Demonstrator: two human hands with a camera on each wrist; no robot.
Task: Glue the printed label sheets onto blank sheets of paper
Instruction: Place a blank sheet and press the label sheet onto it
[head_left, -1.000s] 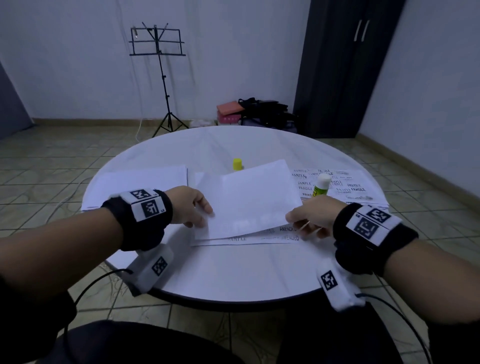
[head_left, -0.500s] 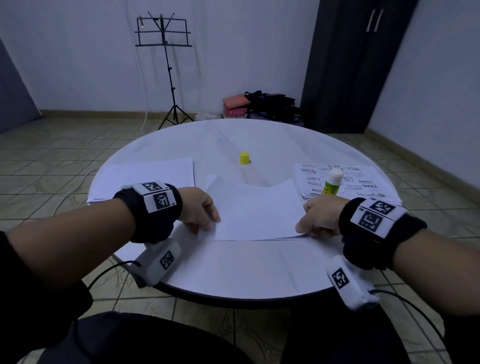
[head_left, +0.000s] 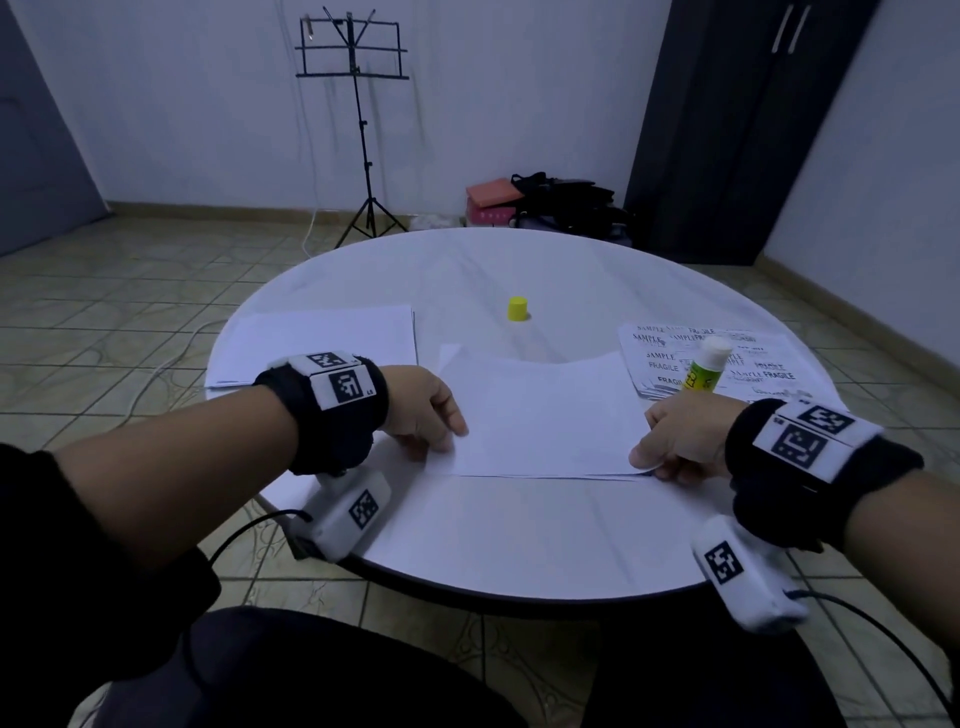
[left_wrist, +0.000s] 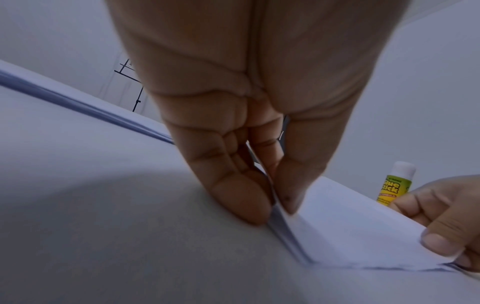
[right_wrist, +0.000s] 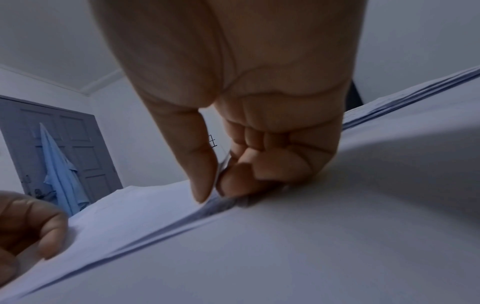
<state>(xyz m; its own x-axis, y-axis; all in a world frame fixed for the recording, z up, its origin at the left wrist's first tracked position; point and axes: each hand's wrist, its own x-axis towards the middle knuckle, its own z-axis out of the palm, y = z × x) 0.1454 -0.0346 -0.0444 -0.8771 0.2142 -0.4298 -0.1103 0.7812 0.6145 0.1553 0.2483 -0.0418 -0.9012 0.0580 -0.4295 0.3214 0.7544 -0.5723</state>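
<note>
A white sheet (head_left: 545, 415) lies blank side up on another sheet in the middle of the round table (head_left: 493, 540). My left hand (head_left: 436, 431) pinches its near left corner between thumb and fingers (left_wrist: 241, 203), and the paper (left_wrist: 350, 226) bends up slightly. My right hand (head_left: 660, 457) pinches the near right corner, thumb on top (right_wrist: 202, 185), over the sheet (right_wrist: 142, 216). An uncapped glue stick (head_left: 704, 371) stands just behind my right hand, also seen in the left wrist view as a yellow glue stick (left_wrist: 394, 185). Printed label sheets (head_left: 753, 364) lie at the right.
A stack of blank sheets (head_left: 322, 343) lies at the left of the table. The yellow glue cap (head_left: 518, 309) stands beyond the middle. A music stand (head_left: 358, 130), bags (head_left: 561, 202) and a dark wardrobe (head_left: 727, 130) are behind the table.
The sheet, held tilted above the printed one a second ago, has come down flat onto the lower sheet. Both hands have kept their hold on its near corners.
</note>
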